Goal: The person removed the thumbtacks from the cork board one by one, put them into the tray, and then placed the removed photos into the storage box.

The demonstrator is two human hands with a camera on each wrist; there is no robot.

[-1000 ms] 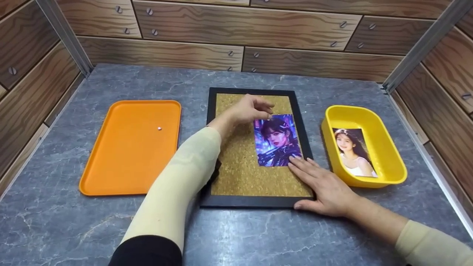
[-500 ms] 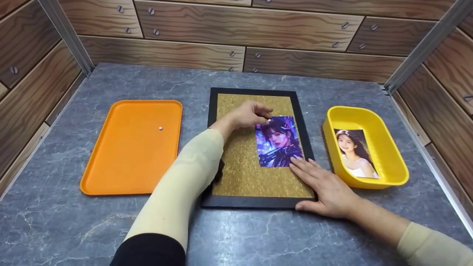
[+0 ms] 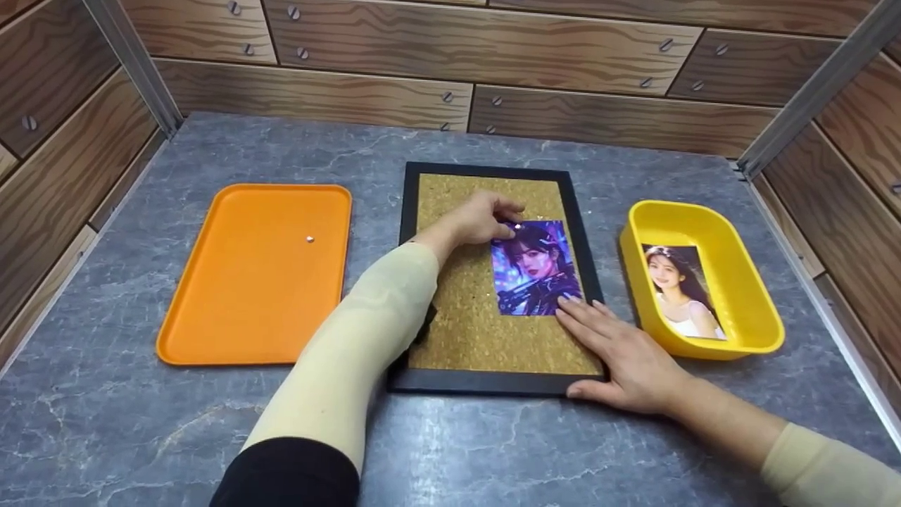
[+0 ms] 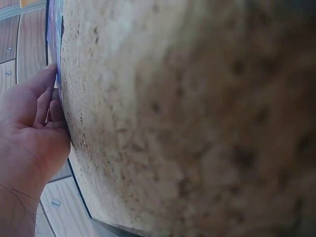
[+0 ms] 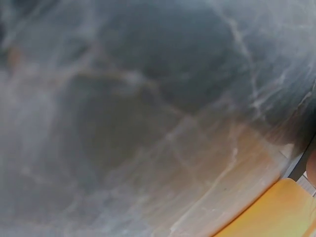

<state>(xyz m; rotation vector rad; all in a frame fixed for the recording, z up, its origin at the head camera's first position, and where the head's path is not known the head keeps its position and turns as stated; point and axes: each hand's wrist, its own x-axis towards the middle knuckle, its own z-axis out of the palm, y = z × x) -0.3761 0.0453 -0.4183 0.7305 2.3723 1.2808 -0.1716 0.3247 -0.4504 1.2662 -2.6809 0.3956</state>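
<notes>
Right hand: spread with straight fingers on black-framed rectangular cork board.
Rectangular purple-blue paper print: on cork between hands; probably light, flexible, easily creased; hold by edges.
Left hand: apart from right, bent-fingered at print's far left corner; cannot tell whether pinching.
Tiny white pin: beside left thumb; probably hard, slippery; grip by exposed end.

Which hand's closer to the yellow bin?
Right. The right hand rests on the near right corner of the board, beside the bin; the left hand is farther off, by the top of the purple picture.
</notes>
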